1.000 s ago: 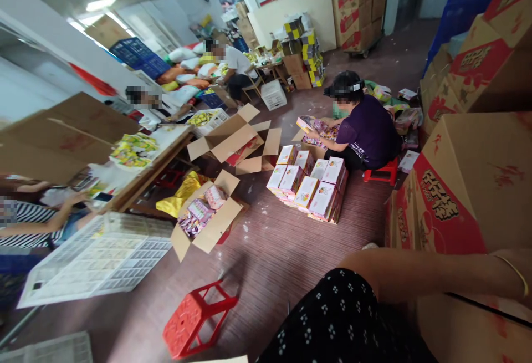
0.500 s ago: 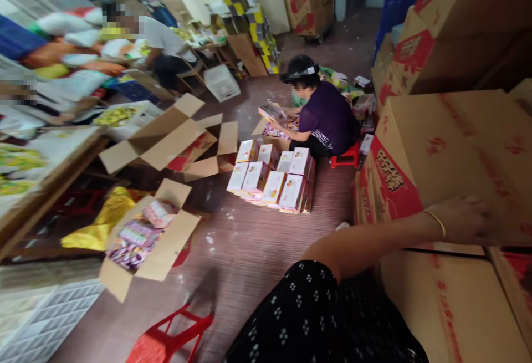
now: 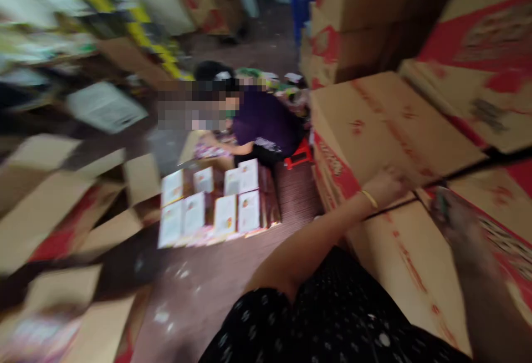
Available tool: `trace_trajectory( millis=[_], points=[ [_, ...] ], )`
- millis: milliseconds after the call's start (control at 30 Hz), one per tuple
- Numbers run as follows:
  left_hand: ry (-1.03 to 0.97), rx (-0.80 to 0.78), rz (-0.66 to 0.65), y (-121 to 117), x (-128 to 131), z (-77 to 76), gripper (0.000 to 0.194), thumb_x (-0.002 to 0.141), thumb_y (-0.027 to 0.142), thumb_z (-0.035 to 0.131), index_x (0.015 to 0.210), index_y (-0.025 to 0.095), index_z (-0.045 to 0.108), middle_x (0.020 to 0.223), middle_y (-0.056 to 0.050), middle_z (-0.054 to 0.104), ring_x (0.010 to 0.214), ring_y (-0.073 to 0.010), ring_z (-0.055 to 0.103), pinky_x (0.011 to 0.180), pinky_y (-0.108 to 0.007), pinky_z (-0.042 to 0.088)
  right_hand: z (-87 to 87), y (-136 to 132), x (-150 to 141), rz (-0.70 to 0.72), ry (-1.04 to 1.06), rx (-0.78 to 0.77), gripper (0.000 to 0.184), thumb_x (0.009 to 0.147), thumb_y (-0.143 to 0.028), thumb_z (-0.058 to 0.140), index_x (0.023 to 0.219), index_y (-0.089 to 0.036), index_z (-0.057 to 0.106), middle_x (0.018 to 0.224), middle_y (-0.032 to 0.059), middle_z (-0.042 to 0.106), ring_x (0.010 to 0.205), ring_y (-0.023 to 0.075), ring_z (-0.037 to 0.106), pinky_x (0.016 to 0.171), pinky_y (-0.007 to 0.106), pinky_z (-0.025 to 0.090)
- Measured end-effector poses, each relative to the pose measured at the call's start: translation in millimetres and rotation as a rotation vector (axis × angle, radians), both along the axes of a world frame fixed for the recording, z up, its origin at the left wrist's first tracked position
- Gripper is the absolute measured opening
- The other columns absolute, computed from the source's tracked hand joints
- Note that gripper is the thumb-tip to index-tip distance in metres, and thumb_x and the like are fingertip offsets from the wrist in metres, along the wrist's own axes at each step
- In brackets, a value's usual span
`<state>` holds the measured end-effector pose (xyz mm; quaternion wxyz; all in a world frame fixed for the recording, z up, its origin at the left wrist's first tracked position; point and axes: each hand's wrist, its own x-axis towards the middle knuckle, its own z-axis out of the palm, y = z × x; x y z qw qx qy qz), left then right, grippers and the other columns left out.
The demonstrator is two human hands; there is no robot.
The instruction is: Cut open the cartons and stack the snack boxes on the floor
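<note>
My left hand (image 3: 388, 185), with a gold bracelet at its wrist, is over the near edge of a taped cardboard box (image 3: 386, 124). Its fingers are slightly bent and blurred, with nothing seen in them; whether they touch the cardboard is unclear. Close by on the right, my right hand (image 3: 457, 221) is smeared by motion. Its fingers look closed around a small dark greenish object (image 3: 443, 205) whose kind I cannot make out. A lower taped carton (image 3: 419, 274) is between my two forearms, and another printed carton (image 3: 494, 197) lies behind my right hand.
A person in a purple top (image 3: 266, 122) sits on a red stool (image 3: 299, 155) beside an open carton of small packets. White-topped packages (image 3: 224, 213) stand stacked on the floor (image 3: 174, 302). Open cardboard boxes (image 3: 45, 202) are at left; tall cartons (image 3: 353, 25) rise behind.
My view has swung right, so the room shifts left. My right hand has come into view with a small dark object. My left hand is still over the cartons.
</note>
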<state>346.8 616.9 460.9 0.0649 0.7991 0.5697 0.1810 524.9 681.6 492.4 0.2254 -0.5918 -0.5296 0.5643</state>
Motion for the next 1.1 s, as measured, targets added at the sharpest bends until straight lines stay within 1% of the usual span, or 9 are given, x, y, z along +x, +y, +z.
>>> trace_trajectory(
  millis=[67,133,300,400,500,733,900,1000,1100],
  points=[
    [-0.056,-0.04,0.043,-5.8,2.0,3.0,0.037,0.106,0.024,0.044,0.126,0.014,0.073,0.122,-0.016,0.069,0.123,-0.0259,0.058,0.115,-0.041,0.043,5.4,-8.3,-1.6,-0.189,0.106,-0.103,0.01,0.078,-0.031,0.055,0.077,-0.021,0.052,0.051,-0.0053,0.036,0.039,0.0038,0.03,0.042,0.024,0.016],
    [-0.086,-0.113,0.128,-2.6,-2.2,6.2,0.036,0.106,0.029,0.047,0.125,0.015,0.074,0.13,-0.016,0.065,0.126,-0.0265,0.056,0.114,-0.04,0.044,5.3,-5.1,-3.8,-0.247,0.149,-0.111,0.014,0.092,-0.023,0.045,0.082,-0.018,0.054,0.051,-0.0046,0.043,0.038,0.005,0.033,0.039,0.02,0.019],
    [0.124,-0.2,0.153,37.6,-0.9,29.2,0.057,0.099,0.047,0.058,0.152,0.024,0.056,0.158,-0.014,0.044,0.145,-0.0364,0.037,0.125,-0.055,0.028,-3.8,16.7,1.1,-0.217,0.076,-0.1,0.025,0.106,-0.018,0.034,0.087,-0.017,0.051,0.045,-0.0078,0.044,0.03,0.0071,0.03,0.034,0.02,0.019],
    [0.225,-0.238,0.101,62.8,10.9,43.9,0.064,0.098,0.048,0.058,0.159,0.03,0.047,0.169,-0.011,0.029,0.155,-0.0375,0.024,0.129,-0.06,0.012,-5.0,16.4,3.9,-0.182,0.088,-0.093,0.026,0.108,-0.017,0.034,0.087,-0.017,0.049,0.044,-0.0082,0.044,0.029,0.0072,0.031,0.034,0.02,0.02],
    [0.29,-0.319,0.07,83.3,12.0,46.9,0.073,0.094,0.052,0.061,0.161,0.033,0.043,0.173,-0.012,0.019,0.158,-0.04,0.019,0.129,-0.063,0.007,-4.7,16.7,4.2,-0.167,0.092,-0.093,0.027,0.11,-0.018,0.034,0.087,-0.017,0.049,0.043,-0.0084,0.044,0.028,0.0073,0.031,0.034,0.02,0.019],
    [0.373,-0.284,-0.013,85.4,-0.5,37.2,0.069,0.098,0.055,0.048,0.164,0.034,0.037,0.173,-0.011,0.021,0.158,-0.0384,0.019,0.127,-0.065,0.009,-5.9,24.4,2.2,-0.157,0.083,-0.132,0.028,0.109,-0.016,0.034,0.086,-0.017,0.05,0.045,-0.0069,0.046,0.029,0.0078,0.035,0.034,0.021,0.022],
    [0.327,-0.19,0.016,85.8,-1.1,33.1,0.067,0.102,0.053,0.038,0.165,0.03,0.035,0.171,-0.013,0.025,0.155,-0.0376,0.024,0.127,-0.062,0.012,-3.5,27.0,-1.2,-0.16,0.072,-0.176,0.029,0.109,-0.016,0.035,0.084,-0.017,0.049,0.043,-0.0064,0.045,0.028,0.0086,0.034,0.033,0.021,0.022],
    [0.259,-0.195,-0.002,112.0,7.9,37.2,0.061,0.103,0.05,0.033,0.161,0.033,0.044,0.17,-0.01,0.028,0.153,-0.0374,0.026,0.125,-0.06,0.021,-0.8,26.6,-1.3,-0.159,0.08,-0.19,0.03,0.11,-0.018,0.036,0.083,-0.017,0.049,0.042,-0.0065,0.044,0.028,0.0081,0.033,0.032,0.021,0.021],
    [0.224,-0.239,-0.01,155.8,24.5,40.7,0.065,0.099,0.056,0.041,0.161,0.036,0.042,0.169,-0.009,0.029,0.151,-0.04,0.027,0.123,-0.058,0.026,2.4,23.3,-0.6,-0.19,0.09,-0.207,0.03,0.11,-0.017,0.036,0.083,-0.017,0.048,0.042,-0.0068,0.044,0.028,0.0075,0.032,0.032,0.02,0.02]
  ],
)
